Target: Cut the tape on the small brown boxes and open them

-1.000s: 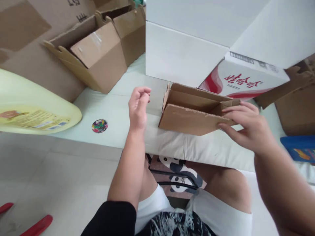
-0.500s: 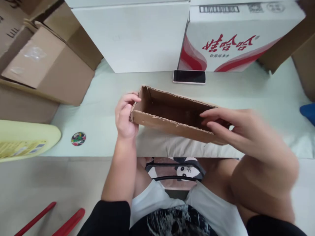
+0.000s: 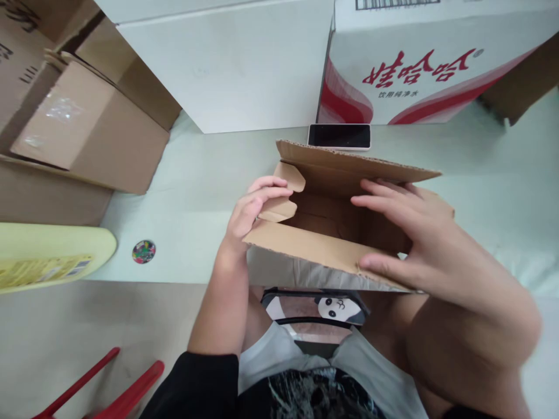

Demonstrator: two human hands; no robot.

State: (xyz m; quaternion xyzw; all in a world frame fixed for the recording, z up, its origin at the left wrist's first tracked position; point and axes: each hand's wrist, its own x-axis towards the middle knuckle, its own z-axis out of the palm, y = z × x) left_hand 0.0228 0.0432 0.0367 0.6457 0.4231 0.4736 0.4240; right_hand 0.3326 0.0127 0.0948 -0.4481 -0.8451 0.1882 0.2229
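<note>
A small brown cardboard box [image 3: 305,247] stands open at the near edge of the pale green table [image 3: 196,174], its flaps up. My left hand [image 3: 251,212] grips the box's left end, fingers curled over a short side flap. My right hand [image 3: 419,238] holds the right end, fingers stretched across the opening and thumb on the near flap. The inside of the box looks empty where it shows.
A dark phone [image 3: 339,135] lies just behind the box. A plain white carton [image 3: 227,64] and a white carton with red print [image 3: 419,64] stand at the back. Brown boxes [image 3: 87,128] crowd the left, beside a yellow bottle [image 3: 48,256] and a round sticker [image 3: 144,251]. Red handles [image 3: 109,384] lie on the floor.
The box has gone from a flattened sleeve to an upright open box. My left hand moved from the air onto its left end. The view shifted toward the table.
</note>
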